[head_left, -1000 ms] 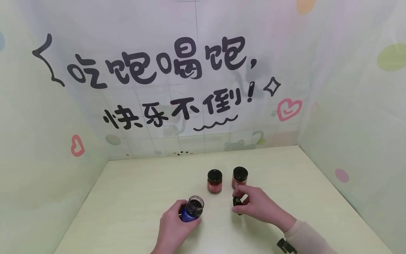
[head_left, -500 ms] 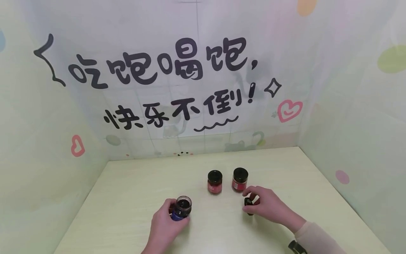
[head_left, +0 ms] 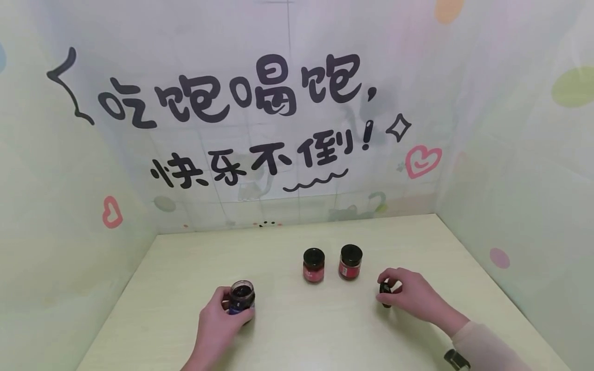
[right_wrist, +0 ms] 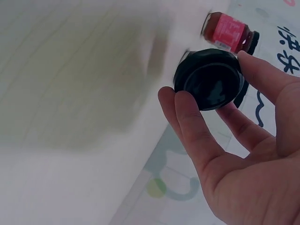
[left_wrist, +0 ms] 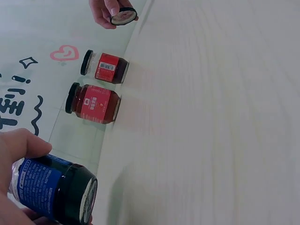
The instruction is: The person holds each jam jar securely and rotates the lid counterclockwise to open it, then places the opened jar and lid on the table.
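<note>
My left hand (head_left: 214,317) grips a small glass jar (head_left: 242,296) round its side, at the left of the table. The jar stands roughly upright, its mouth uncovered, with dark contents inside. In the left wrist view its blue label (left_wrist: 37,185) shows between thumb and fingers, and a shadow falls on the table beside its base. Over on the right, my right hand (head_left: 415,293) pinches a round black lid (head_left: 384,295) by its edge, held on its side. The right wrist view shows the outer face of the lid (right_wrist: 213,84), with thumb and fingertips spread round the rim.
Two capped jars with red labels, a left one (head_left: 314,270) and a right one (head_left: 350,268), stand side by side towards the back of the pale table (head_left: 287,340). A printed cloth wall (head_left: 297,206) rises behind, with more cloth along both sides.
The left hand has carried the open jar leftward. The right hand has moved right with the lid, away from the red-labelled jars. Those two jars have stayed in place.
</note>
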The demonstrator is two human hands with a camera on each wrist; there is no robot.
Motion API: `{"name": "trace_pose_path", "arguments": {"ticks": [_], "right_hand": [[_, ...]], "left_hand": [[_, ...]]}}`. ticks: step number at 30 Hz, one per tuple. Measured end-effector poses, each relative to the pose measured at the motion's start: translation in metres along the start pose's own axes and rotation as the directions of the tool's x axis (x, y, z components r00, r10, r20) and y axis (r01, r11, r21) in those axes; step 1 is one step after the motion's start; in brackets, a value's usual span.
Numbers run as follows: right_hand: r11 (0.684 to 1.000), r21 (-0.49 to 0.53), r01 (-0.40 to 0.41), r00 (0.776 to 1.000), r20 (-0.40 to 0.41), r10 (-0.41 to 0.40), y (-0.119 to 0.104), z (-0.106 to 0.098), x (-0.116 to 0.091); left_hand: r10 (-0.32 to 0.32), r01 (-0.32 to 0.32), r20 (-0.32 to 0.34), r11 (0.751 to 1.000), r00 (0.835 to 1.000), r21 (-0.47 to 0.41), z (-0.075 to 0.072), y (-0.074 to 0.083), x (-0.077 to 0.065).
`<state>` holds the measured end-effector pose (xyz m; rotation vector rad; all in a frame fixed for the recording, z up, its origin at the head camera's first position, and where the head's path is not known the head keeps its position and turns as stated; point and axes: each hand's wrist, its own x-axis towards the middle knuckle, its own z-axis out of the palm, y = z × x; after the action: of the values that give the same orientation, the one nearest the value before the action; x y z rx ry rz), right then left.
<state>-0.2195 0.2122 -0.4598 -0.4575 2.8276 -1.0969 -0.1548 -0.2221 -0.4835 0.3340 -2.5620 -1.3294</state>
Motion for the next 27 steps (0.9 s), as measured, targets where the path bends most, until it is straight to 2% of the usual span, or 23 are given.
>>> {"name": "trace_pose_path", "arguments": {"ticks": [9, 19, 27], "right_hand": [[0.999, -0.051, -0.021, 0.999, -0.045, 0.018, 0.020, -0.014, -0.008], [0.995, -0.099, -0.033, 0.995, -0.100, 0.023, 0.040, -0.031, -0.012], [0.989, -0.118, -0.084, 0.987, -0.146, 0.066, 0.062, -0.039, -0.021]], "left_hand": [[-0.013, 0.013, -0.014, 1.000, 1.000, -0.013, -0.017, -0.015, 0.014], [-0.022, 0.022, -0.005, 1.000, 1.000, 0.019, -0.038, -0.039, 0.027], [-0.038, 0.038, -0.009, 0.999, 0.999, -0.002, -0.046, -0.049, 0.034]]}}
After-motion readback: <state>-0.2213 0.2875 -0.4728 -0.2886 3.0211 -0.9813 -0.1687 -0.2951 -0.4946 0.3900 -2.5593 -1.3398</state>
